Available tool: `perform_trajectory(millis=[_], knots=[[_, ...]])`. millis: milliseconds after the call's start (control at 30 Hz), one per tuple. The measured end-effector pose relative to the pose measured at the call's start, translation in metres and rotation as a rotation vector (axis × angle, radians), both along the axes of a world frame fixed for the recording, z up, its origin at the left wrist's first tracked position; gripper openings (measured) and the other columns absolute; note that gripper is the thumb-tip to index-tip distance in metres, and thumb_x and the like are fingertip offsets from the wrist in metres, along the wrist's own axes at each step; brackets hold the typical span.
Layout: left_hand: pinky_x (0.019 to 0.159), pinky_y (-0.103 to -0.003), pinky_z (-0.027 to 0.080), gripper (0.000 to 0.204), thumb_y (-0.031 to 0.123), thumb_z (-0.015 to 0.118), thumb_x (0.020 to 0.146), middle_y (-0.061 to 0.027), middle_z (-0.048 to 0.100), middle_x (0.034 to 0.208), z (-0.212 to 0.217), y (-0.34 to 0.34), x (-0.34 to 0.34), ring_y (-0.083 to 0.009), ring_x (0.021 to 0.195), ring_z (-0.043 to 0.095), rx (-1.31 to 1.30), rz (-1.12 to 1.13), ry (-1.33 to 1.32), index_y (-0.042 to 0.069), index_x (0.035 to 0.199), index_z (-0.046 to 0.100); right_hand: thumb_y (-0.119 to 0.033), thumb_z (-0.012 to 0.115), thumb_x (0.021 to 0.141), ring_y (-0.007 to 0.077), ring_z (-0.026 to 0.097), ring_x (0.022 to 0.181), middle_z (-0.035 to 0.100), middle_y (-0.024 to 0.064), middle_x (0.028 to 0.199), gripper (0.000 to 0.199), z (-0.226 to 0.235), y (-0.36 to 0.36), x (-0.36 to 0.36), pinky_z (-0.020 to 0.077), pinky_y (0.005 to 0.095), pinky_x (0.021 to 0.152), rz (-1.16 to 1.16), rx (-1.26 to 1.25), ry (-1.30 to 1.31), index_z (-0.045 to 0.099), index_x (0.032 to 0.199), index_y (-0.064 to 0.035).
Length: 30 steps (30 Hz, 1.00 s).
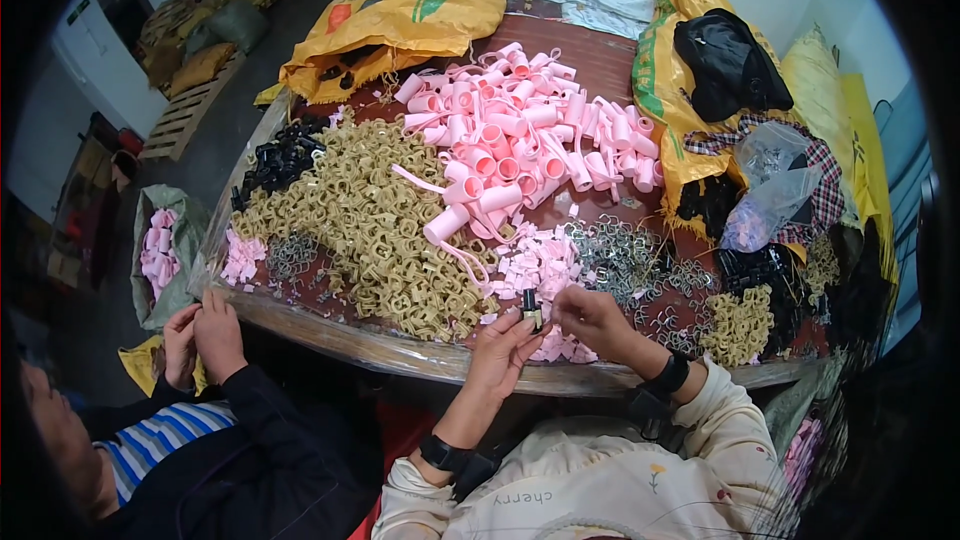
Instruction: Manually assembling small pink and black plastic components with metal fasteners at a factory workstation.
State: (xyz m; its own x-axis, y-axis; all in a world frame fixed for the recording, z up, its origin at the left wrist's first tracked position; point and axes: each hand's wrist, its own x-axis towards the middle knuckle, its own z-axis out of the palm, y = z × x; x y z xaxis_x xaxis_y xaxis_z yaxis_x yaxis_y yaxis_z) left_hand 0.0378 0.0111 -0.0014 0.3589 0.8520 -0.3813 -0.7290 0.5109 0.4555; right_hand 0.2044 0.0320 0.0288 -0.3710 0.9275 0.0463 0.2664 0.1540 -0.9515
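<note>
Cream clothing [610, 470], cut off near; left hand's [503, 344] grip pinches a partly hidden black fitting [530, 302]; right hand's [595, 322] fingertips obscured, grip impossible to tell.

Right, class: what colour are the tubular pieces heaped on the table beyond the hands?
The tubular pieces are light pink, best seen in the head view.

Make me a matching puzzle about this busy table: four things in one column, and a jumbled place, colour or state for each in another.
Things
1. Person's left hand
2. Big heap of tubes
3. Big heap of clips
4. Grey-green sack

Descriptions
A. Tan in colour
B. Open, off to the left of the table, with pink pieces inside
C. Holding a small black piece
D. Pink, on the table beyond the hands

Right pairs: 1-C, 2-D, 3-A, 4-B
</note>
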Motion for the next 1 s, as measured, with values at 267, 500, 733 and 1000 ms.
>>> perform_trajectory(millis=[267, 500, 733, 1000], knots=[[0.068, -0.02, 0.049, 0.022, 0.001, 0.056, 0.076, -0.0078, 0.058, 0.088, 0.001, -0.012, 0.008, -0.0131, 0.077, 0.058, 0.096, 0.028, 0.075, -0.003, 0.098, 0.053, -0.009, 0.05, 0.083, 0.0032, 0.044, 0.052, 0.049, -0.0013, 0.062, 0.009, 0.007, -0.017, -0.012, 0.0357, 0.0174, 0.045, -0.138, -0.036, 0.162, 0.05, 0.078, -0.0007], [0.067, -0.02, 0.048, 0.022, 0.002, 0.056, 0.077, -0.0068, 0.058, 0.088, 0.01, -0.012, 0.009, -0.0105, 0.075, 0.057, 0.091, 0.039, 0.104, -0.002, 0.098, 0.053, -0.009, 0.051, 0.082, 0.0026, 0.041, 0.05, 0.048, -0.0011, 0.057, 0.011, 0.011, -0.025, -0.014, 0.0333, 0.0181, 0.043, -0.155, -0.127, 0.217, 0.05, 0.076, -0.0006], [0.065, -0.019, 0.048, 0.022, 0.004, 0.056, 0.078, -0.0061, 0.057, 0.087, 0.008, -0.009, 0.009, -0.009, 0.073, 0.056, 0.079, 0.025, 0.087, -0.002, 0.098, 0.053, -0.011, 0.053, 0.08, 0.005, 0.039, 0.046, 0.045, 0.0004, 0.052, 0.012, 0.002, -0.024, -0.01, 0.0309, 0.0215, 0.04, -0.045, -0.138, 0.088, 0.049, 0.076, -0.0005], [0.066, -0.02, 0.05, 0.021, 0.01, 0.051, 0.082, -0.0067, 0.058, 0.084, 0.006, -0.005, 0.003, -0.0113, 0.072, 0.058, 0.135, -0.074, 0.112, -0.004, 0.098, 0.053, -0.01, 0.059, 0.074, 0.013, 0.041, 0.048, 0.045, 0.0056, 0.056, 0.011, 0.012, -0.023, -0.012, 0.0312, 0.0261, 0.041, -0.071, 0.011, -0.117, 0.051, 0.073, -0.0024]])
